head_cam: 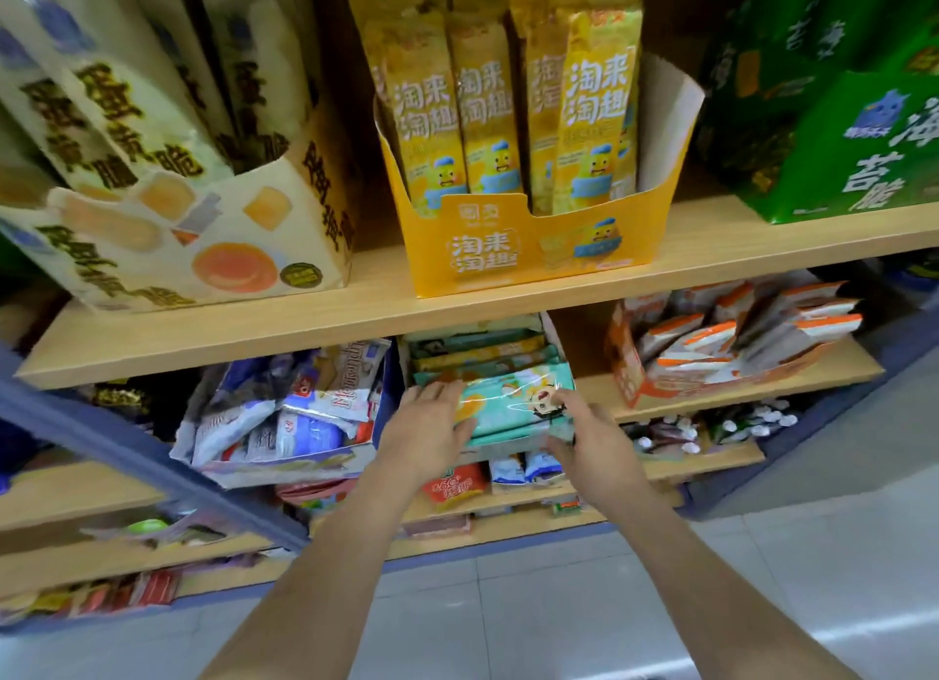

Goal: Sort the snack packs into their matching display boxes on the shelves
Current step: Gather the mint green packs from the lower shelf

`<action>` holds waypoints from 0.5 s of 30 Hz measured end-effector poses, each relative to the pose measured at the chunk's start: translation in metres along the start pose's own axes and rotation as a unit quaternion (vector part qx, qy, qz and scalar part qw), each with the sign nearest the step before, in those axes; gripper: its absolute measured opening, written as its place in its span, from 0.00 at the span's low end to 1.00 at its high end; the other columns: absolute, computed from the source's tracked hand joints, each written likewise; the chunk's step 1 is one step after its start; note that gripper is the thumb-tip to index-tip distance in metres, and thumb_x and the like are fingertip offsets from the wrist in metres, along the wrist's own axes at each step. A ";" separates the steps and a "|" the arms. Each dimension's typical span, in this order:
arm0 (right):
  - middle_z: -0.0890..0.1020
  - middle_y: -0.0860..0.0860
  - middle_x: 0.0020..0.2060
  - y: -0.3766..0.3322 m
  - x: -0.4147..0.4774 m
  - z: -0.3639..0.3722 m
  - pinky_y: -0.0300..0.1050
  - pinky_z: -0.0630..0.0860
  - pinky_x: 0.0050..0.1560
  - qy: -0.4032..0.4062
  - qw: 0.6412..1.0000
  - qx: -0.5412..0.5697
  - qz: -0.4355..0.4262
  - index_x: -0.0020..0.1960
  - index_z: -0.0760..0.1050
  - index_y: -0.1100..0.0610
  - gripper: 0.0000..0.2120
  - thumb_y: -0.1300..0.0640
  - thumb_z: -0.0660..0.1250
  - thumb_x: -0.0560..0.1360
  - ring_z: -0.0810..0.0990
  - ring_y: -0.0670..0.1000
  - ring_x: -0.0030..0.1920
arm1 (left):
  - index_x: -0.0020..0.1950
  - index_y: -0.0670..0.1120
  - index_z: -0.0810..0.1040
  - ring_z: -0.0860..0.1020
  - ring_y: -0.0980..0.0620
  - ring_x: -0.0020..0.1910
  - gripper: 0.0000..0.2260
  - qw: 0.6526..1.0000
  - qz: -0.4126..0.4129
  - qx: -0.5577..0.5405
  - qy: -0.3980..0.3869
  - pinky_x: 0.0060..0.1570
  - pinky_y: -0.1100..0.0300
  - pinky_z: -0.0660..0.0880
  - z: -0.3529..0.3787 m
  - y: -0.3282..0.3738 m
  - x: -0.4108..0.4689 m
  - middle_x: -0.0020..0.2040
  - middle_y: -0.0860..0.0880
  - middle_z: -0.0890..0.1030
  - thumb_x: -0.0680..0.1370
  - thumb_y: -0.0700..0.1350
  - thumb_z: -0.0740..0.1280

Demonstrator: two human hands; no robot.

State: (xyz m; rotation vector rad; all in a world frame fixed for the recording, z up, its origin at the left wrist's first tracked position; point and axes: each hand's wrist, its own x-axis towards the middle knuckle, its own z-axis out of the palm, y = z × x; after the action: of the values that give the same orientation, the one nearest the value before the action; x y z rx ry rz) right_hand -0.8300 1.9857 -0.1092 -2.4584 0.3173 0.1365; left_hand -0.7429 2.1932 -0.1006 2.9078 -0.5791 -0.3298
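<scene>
A teal snack pack (513, 405) with a cartoon face lies on top of a stack of like packs in a display box (518, 443) on the second shelf. My left hand (432, 425) lies flat on the pack's left end, fingers straight. At the pack's right end, my right hand (584, 425) touches the top with its fingers while its thumb sits at the box's front edge. More teal and yellow packs (477, 349) are stacked behind, partly hidden by the shelf above.
Left of it, a blue box (284, 425) holds jumbled white-blue packs. An orange box (721, 344) of orange-white packs sits right. The upper shelf (381, 308) carries a cream box (203, 242), a yellow box (533, 247) of upright packs and a green box (838, 136). Lower shelves hold small packs.
</scene>
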 end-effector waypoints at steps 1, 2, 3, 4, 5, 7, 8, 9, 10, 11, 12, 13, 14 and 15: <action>0.75 0.52 0.55 0.003 -0.002 0.002 0.49 0.77 0.40 0.015 1.000 -0.022 0.008 0.68 0.65 0.45 0.18 0.52 0.65 0.80 0.78 0.54 0.40 | 0.79 0.49 0.58 0.63 0.44 0.72 0.27 1.000 0.008 0.000 -0.003 0.71 0.53 0.61 0.001 -0.001 -0.004 0.75 0.47 0.66 0.82 0.56 0.58; 0.76 0.52 0.52 0.007 -0.003 0.003 0.49 0.76 0.40 0.024 0.999 -0.038 0.013 0.66 0.67 0.46 0.15 0.52 0.64 0.80 0.78 0.54 0.42 | 0.79 0.50 0.57 0.62 0.44 0.72 0.27 1.000 0.013 -0.006 -0.007 0.71 0.53 0.62 0.000 0.000 -0.009 0.75 0.48 0.66 0.82 0.56 0.58; 0.77 0.52 0.51 0.011 -0.005 0.002 0.48 0.75 0.40 0.028 0.998 -0.053 0.015 0.65 0.68 0.48 0.14 0.52 0.64 0.80 0.78 0.55 0.43 | 0.79 0.51 0.56 0.62 0.45 0.72 0.27 1.000 0.015 -0.013 -0.011 0.71 0.53 0.62 0.000 0.002 -0.014 0.75 0.48 0.65 0.82 0.56 0.58; 0.78 0.52 0.50 0.014 -0.006 0.002 0.46 0.72 0.39 0.033 0.997 -0.067 0.013 0.64 0.69 0.48 0.13 0.51 0.64 0.80 0.78 0.55 0.44 | 0.79 0.52 0.55 0.62 0.45 0.72 0.27 1.000 0.019 -0.016 -0.013 0.71 0.53 0.63 0.000 0.004 -0.018 0.75 0.49 0.65 0.82 0.56 0.58; 0.78 0.52 0.50 0.017 -0.007 0.000 0.45 0.70 0.38 0.038 0.996 -0.078 0.011 0.63 0.70 0.49 0.12 0.51 0.64 0.80 0.79 0.55 0.45 | 0.80 0.53 0.54 0.63 0.45 0.72 0.27 1.000 0.023 -0.015 -0.016 0.70 0.53 0.63 0.000 0.008 -0.024 0.75 0.49 0.65 0.82 0.57 0.58; 0.79 0.52 0.50 0.023 -0.011 -0.003 0.45 0.69 0.37 0.057 0.996 -0.070 0.015 0.60 0.72 0.51 0.09 0.53 0.65 0.80 0.79 0.55 0.45 | 0.80 0.53 0.53 0.63 0.45 0.71 0.28 0.999 0.031 -0.008 -0.026 0.69 0.53 0.64 0.001 0.016 -0.033 0.75 0.50 0.66 0.82 0.57 0.57; 0.79 0.52 0.50 0.029 -0.014 -0.004 0.46 0.70 0.37 0.072 0.996 -0.053 0.021 0.58 0.73 0.51 0.08 0.54 0.66 0.79 0.78 0.55 0.45 | 0.80 0.54 0.53 0.64 0.46 0.71 0.28 0.999 0.037 -0.005 -0.030 0.68 0.53 0.65 0.003 0.021 -0.037 0.75 0.50 0.66 0.82 0.57 0.57; 0.79 0.53 0.50 0.034 -0.017 -0.005 0.46 0.70 0.37 0.089 0.995 -0.032 0.030 0.57 0.74 0.52 0.07 0.55 0.66 0.79 0.78 0.55 0.44 | 0.80 0.55 0.53 0.65 0.46 0.71 0.28 0.999 0.043 -0.004 -0.030 0.67 0.52 0.67 0.005 0.027 -0.040 0.75 0.51 0.66 0.82 0.57 0.58; 0.78 0.53 0.51 0.040 -0.019 -0.006 0.47 0.71 0.36 0.108 0.993 -0.011 0.037 0.56 0.74 0.52 0.07 0.56 0.67 0.79 0.78 0.56 0.43 | 0.79 0.55 0.54 0.66 0.46 0.70 0.28 0.999 0.047 -0.007 -0.026 0.66 0.52 0.68 0.007 0.032 -0.043 0.74 0.51 0.66 0.82 0.58 0.58; 0.79 0.54 0.52 0.045 -0.020 -0.006 0.47 0.71 0.36 0.120 0.992 0.009 0.048 0.57 0.74 0.52 0.07 0.58 0.67 0.79 0.78 0.56 0.42 | 0.79 0.56 0.54 0.66 0.47 0.70 0.28 0.999 0.047 -0.014 -0.021 0.65 0.52 0.69 0.011 0.038 -0.045 0.74 0.52 0.67 0.81 0.58 0.58; 0.79 0.54 0.53 0.046 -0.022 -0.005 0.48 0.72 0.36 0.130 0.989 0.044 0.059 0.58 0.74 0.52 0.08 0.59 0.66 0.79 0.78 0.56 0.41 | 0.79 0.56 0.55 0.67 0.47 0.70 0.28 0.999 0.043 -0.024 -0.013 0.64 0.52 0.70 0.014 0.043 -0.047 0.73 0.52 0.67 0.81 0.58 0.59; 0.79 0.55 0.55 0.043 -0.023 -0.003 0.50 0.75 0.36 0.135 0.981 0.115 0.079 0.60 0.73 0.52 0.10 0.60 0.65 0.80 0.78 0.55 0.40 | 0.79 0.55 0.55 0.67 0.48 0.70 0.28 0.999 0.037 -0.033 -0.004 0.63 0.52 0.71 0.016 0.047 -0.048 0.73 0.52 0.68 0.81 0.58 0.59; 0.78 0.54 0.57 0.038 -0.027 -0.001 0.55 0.79 0.38 0.136 0.959 0.226 0.106 0.62 0.72 0.49 0.13 0.61 0.65 0.80 0.79 0.53 0.40 | 0.78 0.55 0.56 0.67 0.48 0.71 0.28 0.999 0.031 -0.040 0.004 0.64 0.52 0.70 0.018 0.051 -0.049 0.73 0.51 0.68 0.81 0.58 0.60; 0.77 0.52 0.58 0.030 -0.032 0.002 0.58 0.82 0.41 0.128 0.915 0.355 0.141 0.64 0.69 0.45 0.17 0.60 0.65 0.79 0.80 0.52 0.43 | 0.78 0.55 0.57 0.66 0.48 0.71 0.28 0.999 0.027 -0.046 0.009 0.65 0.53 0.70 0.020 0.054 -0.050 0.74 0.51 0.68 0.81 0.58 0.60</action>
State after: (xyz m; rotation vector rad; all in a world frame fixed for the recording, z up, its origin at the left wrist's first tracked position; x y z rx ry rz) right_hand -0.8686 1.9696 -0.1230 -1.6937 0.6992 -0.1621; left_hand -0.8125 2.1614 -0.0998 2.7977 -0.6222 -0.3148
